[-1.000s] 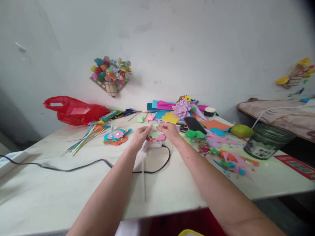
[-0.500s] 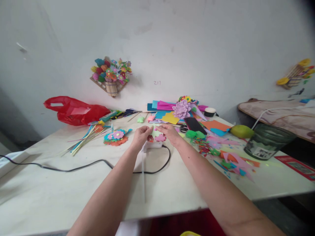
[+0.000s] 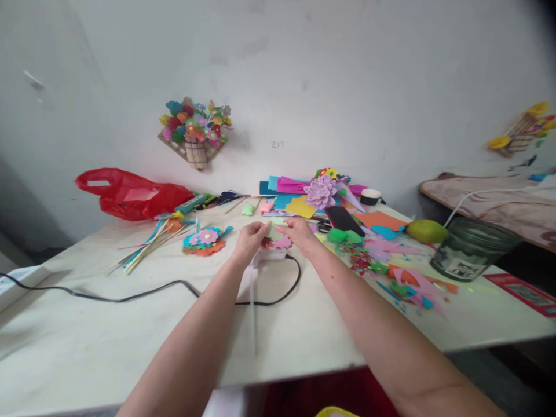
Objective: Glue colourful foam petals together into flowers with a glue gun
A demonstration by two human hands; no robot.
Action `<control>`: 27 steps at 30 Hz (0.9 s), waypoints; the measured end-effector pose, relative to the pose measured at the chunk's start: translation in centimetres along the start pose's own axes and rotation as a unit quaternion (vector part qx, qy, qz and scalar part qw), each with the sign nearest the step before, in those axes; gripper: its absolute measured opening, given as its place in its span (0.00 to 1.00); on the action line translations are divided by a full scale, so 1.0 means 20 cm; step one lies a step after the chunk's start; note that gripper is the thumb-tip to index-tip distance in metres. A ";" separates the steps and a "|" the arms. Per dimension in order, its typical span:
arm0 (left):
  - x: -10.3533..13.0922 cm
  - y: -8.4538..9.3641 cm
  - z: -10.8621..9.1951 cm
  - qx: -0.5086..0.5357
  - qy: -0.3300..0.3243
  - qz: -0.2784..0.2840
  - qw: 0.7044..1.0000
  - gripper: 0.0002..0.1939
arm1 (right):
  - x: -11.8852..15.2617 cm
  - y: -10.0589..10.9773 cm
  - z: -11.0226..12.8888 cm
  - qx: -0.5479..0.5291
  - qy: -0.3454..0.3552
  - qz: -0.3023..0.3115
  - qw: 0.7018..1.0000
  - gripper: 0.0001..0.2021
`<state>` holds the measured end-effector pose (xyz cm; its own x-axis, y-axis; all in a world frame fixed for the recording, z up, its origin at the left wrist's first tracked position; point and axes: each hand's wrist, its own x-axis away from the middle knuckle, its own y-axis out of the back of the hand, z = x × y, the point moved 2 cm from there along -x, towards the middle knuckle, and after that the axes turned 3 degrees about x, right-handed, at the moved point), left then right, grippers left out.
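Between my fingertips is a pale green flower-shaped craft sheet (image 3: 276, 230). My left hand (image 3: 251, 240) pinches its left edge, and my right hand (image 3: 300, 234) pinches its right edge. Just below it, pink scalloped flower cutouts (image 3: 283, 242) show; whether they touch the green piece I cannot tell. A white glue gun (image 3: 270, 255) lies right in front of my hands, with a translucent glue stick (image 3: 253, 315) pointing toward me. Left of my left hand sits a pile of layered blue, pink and orange flowers (image 3: 204, 240).
A black cord (image 3: 130, 299) crosses the table. A red plastic bag (image 3: 134, 197) and thin strips (image 3: 150, 246) lie at left. Coloured sheets (image 3: 299, 205), a phone (image 3: 344, 221), paper scraps (image 3: 412, 284), a green fruit (image 3: 426, 231) and a glass jar (image 3: 473, 249) are at right.
A small pink dot seen earlier on the pale green piece no longer shows, so the piece appears tilted or turned. Both hands stay nearly in place, still pinching it.
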<state>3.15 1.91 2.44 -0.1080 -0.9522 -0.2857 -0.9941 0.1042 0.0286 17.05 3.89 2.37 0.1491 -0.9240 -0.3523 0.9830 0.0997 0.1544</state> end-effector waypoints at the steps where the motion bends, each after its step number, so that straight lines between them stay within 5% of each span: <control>1: 0.00 0.00 0.00 0.000 0.001 -0.002 1.000 0.18 | 0.00 0.00 0.00 -0.004 -0.004 0.000 1.000 0.19; 12: 0.00 0.00 0.00 0.014 -0.004 -0.013 1.000 0.17 | 0.02 0.00 0.04 -0.064 -0.013 0.036 0.997 0.15; 27: -0.01 0.00 0.01 -0.008 -0.013 -0.008 1.000 0.18 | 0.01 0.00 0.03 -0.037 -0.032 -0.013 0.999 0.18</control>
<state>3.19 2.17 2.22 -0.0919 -0.9458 -0.3113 -0.9957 0.0838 0.0391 17.09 3.43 2.83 0.1195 -0.9479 -0.2954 0.9919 0.1011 0.0768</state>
